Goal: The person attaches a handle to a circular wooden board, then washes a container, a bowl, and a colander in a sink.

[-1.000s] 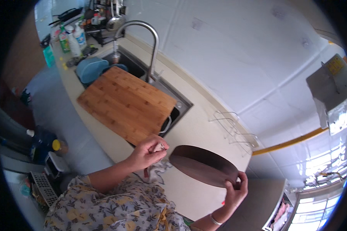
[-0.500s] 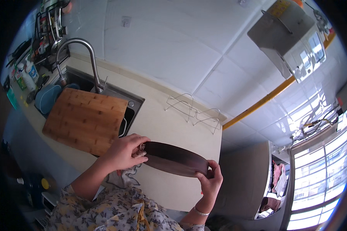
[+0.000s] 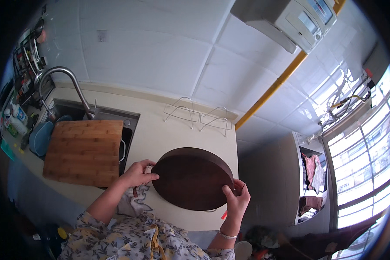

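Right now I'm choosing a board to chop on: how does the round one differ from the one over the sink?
The round dark board is a deep brown disc; the rectangular board is pale, striped wood with straight edges. The round dark board is gripped at opposite edges by the left hand and right hand; the rectangular board lies untouched across the sink. Both are wooden boards.

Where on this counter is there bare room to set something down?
Bare counter lies between the sink, the wire rack and the round dark board. The left end is crowded: the bamboo board covers the sink, and both hands grip the round board.
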The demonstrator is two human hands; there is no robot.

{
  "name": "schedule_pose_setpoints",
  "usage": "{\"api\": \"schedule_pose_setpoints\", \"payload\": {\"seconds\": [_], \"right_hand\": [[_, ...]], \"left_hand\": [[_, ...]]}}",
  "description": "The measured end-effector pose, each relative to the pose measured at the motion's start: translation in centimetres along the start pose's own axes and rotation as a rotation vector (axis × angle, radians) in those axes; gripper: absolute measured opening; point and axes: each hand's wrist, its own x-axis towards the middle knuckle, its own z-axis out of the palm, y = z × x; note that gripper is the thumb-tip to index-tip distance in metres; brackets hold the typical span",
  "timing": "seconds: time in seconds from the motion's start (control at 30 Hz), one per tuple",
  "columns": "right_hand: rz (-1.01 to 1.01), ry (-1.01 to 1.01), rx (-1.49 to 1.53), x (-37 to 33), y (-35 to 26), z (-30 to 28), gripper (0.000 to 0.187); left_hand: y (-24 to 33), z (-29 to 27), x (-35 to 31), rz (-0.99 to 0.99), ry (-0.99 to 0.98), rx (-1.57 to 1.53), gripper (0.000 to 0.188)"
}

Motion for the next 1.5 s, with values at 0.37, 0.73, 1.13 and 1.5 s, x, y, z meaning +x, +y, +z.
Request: {"api": "schedule_pose_setpoints", "payload": {"seconds": [0.37, 0.73, 1.13, 1.5], "right_hand": [[0.188, 0.003, 0.007, 0.3, 2.5, -5.6, 0.037], [-0.281, 0.133, -0.541, -5.3, -1.0, -12.0, 0.051], [-0.571, -0.037, -0.847, -13.2, 6.8, -14.1, 0.045], [-0.375, -0.027, -0.975, -9.7, 9.7, -15.5, 0.049]], "left_hand": [[0.8, 4.5, 2.0, 0.104, -0.091, -0.002, 0.045], [3.0, 10.0, 5.4, 0.773, -0.077, 0.333, 0.050], [2.0, 12.8, 3.5, 0.828, -0.031, 0.838, 0.048], [-1.3, 17.2, 3.7, 0.831, 0.211, 1.068, 0.059]]}}
